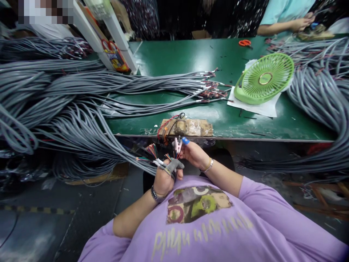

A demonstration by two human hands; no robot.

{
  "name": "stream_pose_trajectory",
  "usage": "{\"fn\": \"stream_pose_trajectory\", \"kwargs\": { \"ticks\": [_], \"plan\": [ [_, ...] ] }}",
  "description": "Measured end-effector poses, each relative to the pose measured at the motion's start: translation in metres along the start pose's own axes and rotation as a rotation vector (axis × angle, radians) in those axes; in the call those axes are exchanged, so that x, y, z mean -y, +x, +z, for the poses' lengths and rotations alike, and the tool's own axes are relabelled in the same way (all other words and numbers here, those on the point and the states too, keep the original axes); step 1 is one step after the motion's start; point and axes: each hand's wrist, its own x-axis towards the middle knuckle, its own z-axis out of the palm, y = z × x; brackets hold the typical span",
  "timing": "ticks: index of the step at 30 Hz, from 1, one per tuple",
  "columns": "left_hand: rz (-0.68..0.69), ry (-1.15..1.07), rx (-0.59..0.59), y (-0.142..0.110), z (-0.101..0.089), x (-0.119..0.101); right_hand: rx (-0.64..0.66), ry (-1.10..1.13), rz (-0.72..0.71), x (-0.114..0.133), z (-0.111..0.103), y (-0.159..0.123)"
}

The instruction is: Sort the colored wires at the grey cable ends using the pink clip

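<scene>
A: In the head view, where do the hands and the grey cables (145, 167) lie?

B: Just off the front edge of the green worktop (174, 54), left of its middle. The left hand (164, 181), with grey coverings (174, 165) on its fingers, closes around the cable ends. The right hand (195, 154) has its fingers bent beside a small pale piece (178, 145); whether they pinch it, one cannot tell.

A: How should such cables handle?

B: Probably springy in the sheath, smooth, and heavier as a bundle. The bared coloured wires (152, 150) look thin and easily bent, so the sheath just behind them seems the sounder hold.

A: And the edges and room?

B: The hands occupy the gap between front edge and torso. A wooden block (201, 127) sits at that edge, directly beyond them. Leftward, the cable pile (62, 83) overhangs the edge and could drag; toward the right end stands a green fan (264, 78). Between block and fan, green surface shows along the edge, apparently the freer side.
</scene>
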Motion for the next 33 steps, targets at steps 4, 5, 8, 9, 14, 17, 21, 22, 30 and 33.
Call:
{"fn": "stream_pose_trajectory", "kwargs": {
  "ticks": [4,5,8,9,14,17,21,22,30,33],
  "plan": [
    [-0.026,-0.014,-0.007,0.004,0.003,-0.001,-0.007,0.032,-0.001,-0.006,-0.003,0.006],
    [-0.03,-0.016,-0.013,0.004,0.003,-0.001,-0.003,0.052,0.024,-0.007,-0.002,0.007],
    [-0.037,-0.025,-0.026,0.005,0.005,-0.001,0.009,0.139,0.108,-0.006,0.001,0.011],
    [-0.039,-0.028,-0.027,0.006,0.005,-0.001,0.003,0.167,0.119,-0.006,0.003,0.011],
    [-0.076,-0.012,-0.04,0.007,0.006,-0.001,-0.057,0.241,0.118,-0.003,0.008,0.013],
    [-0.086,0.003,-0.04,0.008,0.006,0.001,-0.051,0.257,0.109,-0.005,0.007,0.015],
    [-0.058,0.005,-0.034,0.004,0.004,0.002,-0.007,0.27,0.097,-0.008,0.004,0.013],
    [-0.048,0.005,-0.029,0.003,0.003,0.003,-0.001,0.265,0.102,-0.008,0.003,0.012],
    [0.015,0.05,0.001,-0.005,-0.003,0.006,0.031,0.178,0.1,-0.002,0.0,0.003],
    [0.04,0.026,-0.019,-0.002,0.001,0.004,0.041,0.164,0.079,-0.001,0.001,0.001]
  ]
}}
